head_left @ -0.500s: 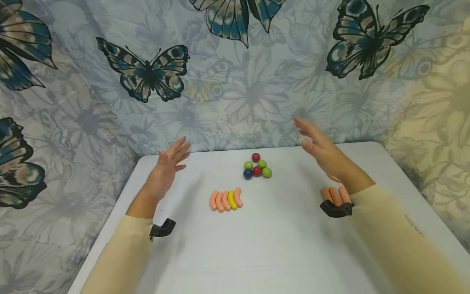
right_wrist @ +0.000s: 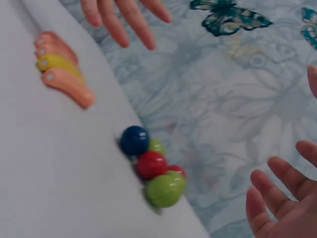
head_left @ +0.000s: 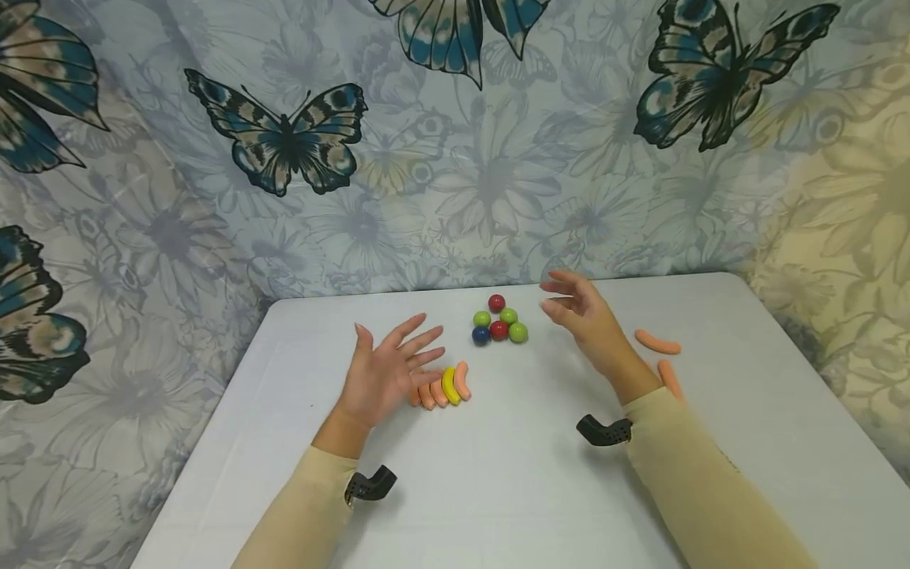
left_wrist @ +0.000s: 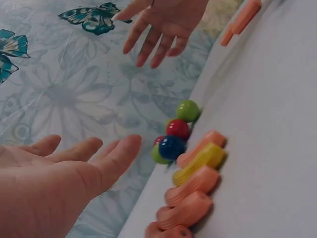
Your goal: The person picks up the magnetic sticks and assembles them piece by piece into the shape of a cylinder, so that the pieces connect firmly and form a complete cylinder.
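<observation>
Both hands have dropped inward: left hand (head_left: 387, 373) and right hand (head_left: 584, 320) hover, fingers spread, holding nothing.

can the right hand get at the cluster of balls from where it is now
Probably yes: the right hand, open and holding nothing, hovers just beside the balls, with only bare table between them.

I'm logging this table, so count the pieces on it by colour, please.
Green balls: 3
Red balls: 2
Blue ball: 1
Orange sausage pieces: 6 in view
Yellow curved piece: 1
Total: 13; the right sleeve may hide more.
</observation>
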`<action>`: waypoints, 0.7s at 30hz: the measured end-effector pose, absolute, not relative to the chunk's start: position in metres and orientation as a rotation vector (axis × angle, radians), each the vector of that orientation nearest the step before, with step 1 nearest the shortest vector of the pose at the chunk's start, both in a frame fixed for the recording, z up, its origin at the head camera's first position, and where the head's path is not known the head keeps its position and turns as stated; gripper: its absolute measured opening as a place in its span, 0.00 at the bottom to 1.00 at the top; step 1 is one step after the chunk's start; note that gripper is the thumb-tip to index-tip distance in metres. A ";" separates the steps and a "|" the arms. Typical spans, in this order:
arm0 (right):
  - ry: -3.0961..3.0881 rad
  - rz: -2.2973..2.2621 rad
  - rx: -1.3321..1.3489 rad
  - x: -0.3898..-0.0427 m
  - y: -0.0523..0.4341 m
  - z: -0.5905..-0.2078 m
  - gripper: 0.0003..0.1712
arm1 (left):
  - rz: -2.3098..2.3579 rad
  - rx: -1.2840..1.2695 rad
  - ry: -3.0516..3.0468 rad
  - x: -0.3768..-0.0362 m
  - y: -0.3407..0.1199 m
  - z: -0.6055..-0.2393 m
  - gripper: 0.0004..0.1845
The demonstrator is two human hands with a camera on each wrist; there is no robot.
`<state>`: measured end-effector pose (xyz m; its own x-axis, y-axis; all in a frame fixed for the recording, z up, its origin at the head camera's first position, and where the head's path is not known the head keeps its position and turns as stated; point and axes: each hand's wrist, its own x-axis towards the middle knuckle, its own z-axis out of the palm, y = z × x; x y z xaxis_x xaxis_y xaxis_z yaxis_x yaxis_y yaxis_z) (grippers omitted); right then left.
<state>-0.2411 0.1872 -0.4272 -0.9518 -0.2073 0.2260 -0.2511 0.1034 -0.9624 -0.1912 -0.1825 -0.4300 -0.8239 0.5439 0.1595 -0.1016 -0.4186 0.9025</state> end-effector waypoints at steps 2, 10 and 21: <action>-2.359 1.972 0.411 -0.243 0.179 -0.438 0.39 | 2.252 0.541 1.367 -0.189 -0.174 -0.437 0.59; -2.471 1.812 0.301 -0.254 0.159 -0.479 0.29 | 2.104 0.376 1.447 -0.187 -0.158 -0.455 0.56; -2.631 1.377 0.335 -0.257 0.147 -0.507 0.13 | 1.869 0.246 1.871 -0.186 -0.142 -0.451 0.45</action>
<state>-0.2569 0.1466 -0.5071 -0.9634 -0.1258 0.2369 -0.2663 0.5530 -0.7895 -0.1857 -0.1424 -0.4513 -0.8681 0.4517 -0.2060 -0.2057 0.0505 0.9773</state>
